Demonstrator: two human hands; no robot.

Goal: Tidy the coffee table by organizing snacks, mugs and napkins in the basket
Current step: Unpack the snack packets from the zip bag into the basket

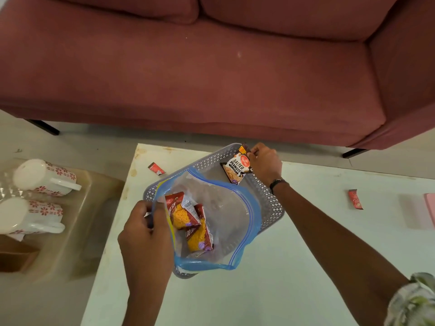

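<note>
A grey perforated basket sits on the white coffee table. A clear zip bag with a blue rim stands open inside it. My left hand pinches the bag's left rim. Two red snack packets lie inside the bag. My right hand grips a salted peanuts packet at the basket's far corner. Two white mugs with red flowers lie on their sides on a low stand to the left.
Two small red sachets lie on the table, one left of the basket and one to the right. A pink item is at the right edge. A pink sofa stands beyond the table.
</note>
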